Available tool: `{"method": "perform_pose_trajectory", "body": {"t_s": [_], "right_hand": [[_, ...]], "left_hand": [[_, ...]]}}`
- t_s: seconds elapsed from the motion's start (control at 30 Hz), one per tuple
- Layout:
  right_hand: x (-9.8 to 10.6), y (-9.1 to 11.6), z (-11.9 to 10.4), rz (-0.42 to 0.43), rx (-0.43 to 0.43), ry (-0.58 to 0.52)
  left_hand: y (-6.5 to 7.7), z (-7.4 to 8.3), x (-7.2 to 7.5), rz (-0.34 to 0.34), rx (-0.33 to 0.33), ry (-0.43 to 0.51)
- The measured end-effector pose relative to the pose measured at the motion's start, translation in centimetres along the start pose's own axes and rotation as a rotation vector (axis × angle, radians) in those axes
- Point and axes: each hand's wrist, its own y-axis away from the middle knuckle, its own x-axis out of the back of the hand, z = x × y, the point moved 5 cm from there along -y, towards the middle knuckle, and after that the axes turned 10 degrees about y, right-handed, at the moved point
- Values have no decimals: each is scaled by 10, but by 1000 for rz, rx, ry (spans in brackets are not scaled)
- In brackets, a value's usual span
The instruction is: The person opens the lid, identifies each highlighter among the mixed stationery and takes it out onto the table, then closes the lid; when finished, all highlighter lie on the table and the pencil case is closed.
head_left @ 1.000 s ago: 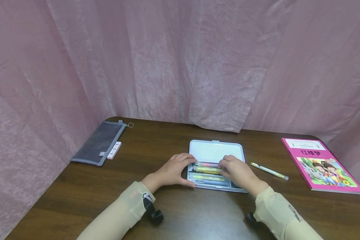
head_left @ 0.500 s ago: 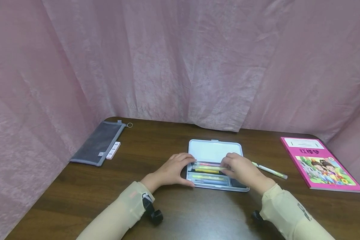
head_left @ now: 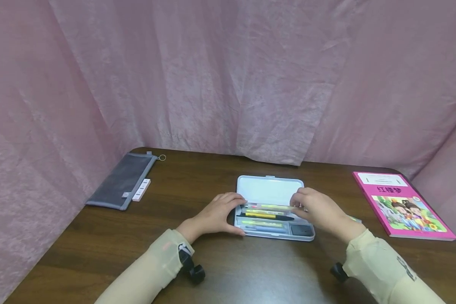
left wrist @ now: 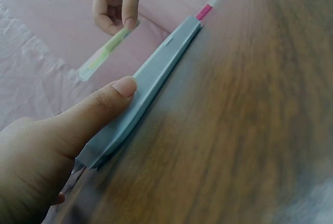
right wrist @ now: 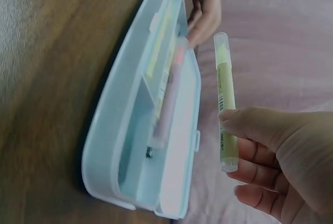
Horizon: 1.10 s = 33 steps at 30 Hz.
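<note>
My left hand [head_left: 214,213] grips the left end of an open pale blue pencil case [head_left: 270,188], its thumb on the front wall in the left wrist view. Between right thumb and fingers, my right hand [head_left: 321,209] pinches a yellow highlighter [right wrist: 226,94] with a clear cap. In the right wrist view it is held apart from the case; from the head it overlaps the rear compartment. A yellow-and-black pen [head_left: 267,216] lies in the case beside other pens. Its front section holds more yellow and blue pens, and a dark block [head_left: 302,230] fills the small right compartment.
At the left lie a grey zip pouch [head_left: 119,181] and a small white block [head_left: 141,190] touching its edge. A pink book [head_left: 403,202] lies at the right. Mostly behind the right wrist, a pen [head_left: 355,219] shows its end. A pink curtain [head_left: 228,84] hangs behind the table.
My right hand has lifted the yellow highlighter up from the case and moved right, uncovering the dark block and hiding most of the loose pen. The left hand stays on the case.
</note>
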Motion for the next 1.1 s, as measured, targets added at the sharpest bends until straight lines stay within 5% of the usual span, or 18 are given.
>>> {"method": "perform_pose_trajectory", "body": {"t_s": [0.57,1.1], "right_hand": [[21,20,36,-37,-125,-15],[17,47,71,43,-186,4]], "left_hand": [[-1,-2,-1,-7,10,-8],[0,-2,0,-9,10,13]]}}
